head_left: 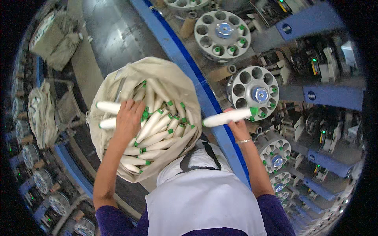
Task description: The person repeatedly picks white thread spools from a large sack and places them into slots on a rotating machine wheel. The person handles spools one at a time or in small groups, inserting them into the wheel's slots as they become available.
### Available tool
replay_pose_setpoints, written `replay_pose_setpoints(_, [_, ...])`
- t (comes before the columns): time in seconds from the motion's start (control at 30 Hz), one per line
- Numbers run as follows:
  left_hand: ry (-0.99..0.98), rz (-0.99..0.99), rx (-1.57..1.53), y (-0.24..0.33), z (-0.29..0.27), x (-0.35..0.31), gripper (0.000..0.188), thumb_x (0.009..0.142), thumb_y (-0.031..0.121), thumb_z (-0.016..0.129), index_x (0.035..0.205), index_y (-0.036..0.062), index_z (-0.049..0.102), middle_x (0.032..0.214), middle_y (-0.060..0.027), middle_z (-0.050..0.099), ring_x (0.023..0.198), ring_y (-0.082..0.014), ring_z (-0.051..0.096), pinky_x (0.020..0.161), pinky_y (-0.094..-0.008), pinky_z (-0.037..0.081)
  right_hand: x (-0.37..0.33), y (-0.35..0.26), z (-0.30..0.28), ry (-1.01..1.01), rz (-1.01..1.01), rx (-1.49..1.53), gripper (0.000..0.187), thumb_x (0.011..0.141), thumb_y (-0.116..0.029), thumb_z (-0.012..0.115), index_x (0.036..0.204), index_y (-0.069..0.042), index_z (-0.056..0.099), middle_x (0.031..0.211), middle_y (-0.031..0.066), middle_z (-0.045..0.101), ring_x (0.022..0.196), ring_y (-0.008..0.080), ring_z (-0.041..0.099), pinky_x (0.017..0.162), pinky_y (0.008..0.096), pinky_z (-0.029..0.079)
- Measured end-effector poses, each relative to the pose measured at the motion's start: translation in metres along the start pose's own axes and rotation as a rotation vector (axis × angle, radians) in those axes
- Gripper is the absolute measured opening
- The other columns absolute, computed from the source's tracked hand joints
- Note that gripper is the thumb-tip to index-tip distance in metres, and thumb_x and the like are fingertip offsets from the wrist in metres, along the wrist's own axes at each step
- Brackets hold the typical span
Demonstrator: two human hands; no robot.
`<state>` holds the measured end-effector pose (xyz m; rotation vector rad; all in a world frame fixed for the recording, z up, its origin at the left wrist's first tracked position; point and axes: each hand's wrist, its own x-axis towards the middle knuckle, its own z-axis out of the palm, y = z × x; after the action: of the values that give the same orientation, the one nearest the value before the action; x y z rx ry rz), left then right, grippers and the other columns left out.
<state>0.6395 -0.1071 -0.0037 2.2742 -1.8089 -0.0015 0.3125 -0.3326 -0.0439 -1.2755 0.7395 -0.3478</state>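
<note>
The right hand (238, 128) pinches a white, green-tipped, spindle-shaped yarn bobbin (226, 117), and the left hand (129, 121), its grip I cannot tell, bends inside the left rim of the cream cloth sack (182, 75).

Grey floor (114, 31), glossy, upper left. Beige bundle (55, 45), far upper left. Cream cloth sack (41, 118), left side. Blue rail (73, 167), long, below that sack. Round holders (42, 180), in a row, lower left. Brown tube (188, 27), near top edge. Blue panels (338, 98), right side. Green light (314, 60), small, lit, between two panels.
</note>
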Motion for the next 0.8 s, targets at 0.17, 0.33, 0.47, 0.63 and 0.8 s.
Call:
replay_pose_setpoints(0.17, [0.153,-0.078,-0.458,0.075,-0.05,0.042,0.038,0.06,-0.004,0.069,0.097,0.0003,0.062,0.099,-0.0124,0.063,0.087,-0.0303,0.058,0.078,-0.0374,0.046,0.033,-0.019,-0.014,-0.069,0.06,0.222,0.065,0.09,-0.06,0.052,0.118,-0.001,0.051,0.108,0.0085,0.057,0.091,0.0187,0.061,0.073,0.0309,0.054])
replay_pose_setpoints(0.33, [0.077,-0.407,-1.166,0.109,-0.046,0.099,0.027,0.068,0.002,0.073,0.093,0.0006,0.065,0.118,-0.0148,0.062,0.101,-0.0266,0.06,0.088,-0.0338,0.045,0.072,-0.057,0.007,-0.303,0.208,0.262,0.058,0.099,-0.056,0.034,0.106,-0.002,0.055,0.075,0.0048,0.06,0.056,0.0119,0.058,0.05,0.0238,0.049])
replay_pose_setpoints(0.47, [-0.015,-0.39,-1.496,0.131,-0.029,0.131,0.022,0.074,0.013,0.074,0.089,-0.0004,0.064,0.126,-0.0153,0.055,0.108,-0.022,0.055,0.097,-0.037,0.04,0.081,-0.084,0.021,-0.528,0.306,0.091,0.053,0.101,-0.051,0.033,0.102,-0.004,0.056,0.071,0.0031,0.059,0.054,0.0096,0.057,0.05,0.0238,0.05])
replay_pose_setpoints(0.63, [0.101,-0.488,-1.875,0.141,-0.012,0.153,0.032,0.077,0.021,0.077,0.095,0.001,0.059,0.121,-0.0138,0.057,0.099,-0.0226,0.059,0.088,-0.0367,0.05,0.063,-0.078,-0.029,-0.482,0.073,-0.089,0.039,0.096,-0.044,0.053,0.112,-0.008,0.052,0.074,0.0021,0.059,0.061,0.0087,0.057,0.055,0.0243,0.048])
replay_pose_setpoints(0.8, [0.197,-0.627,-1.978,0.137,0.014,0.175,0.033,0.082,0.023,0.075,0.101,0.0029,0.058,0.12,-0.0114,0.058,0.104,-0.0241,0.058,0.092,-0.0395,0.05,0.031,-0.044,-0.099,-0.095,0.056,-0.118,0.029,0.098,-0.031,0.05,0.085,-0.007,0.064,0.066,-0.0027,0.056,0.057,0.0071,0.047,0.055,0.024,0.039])
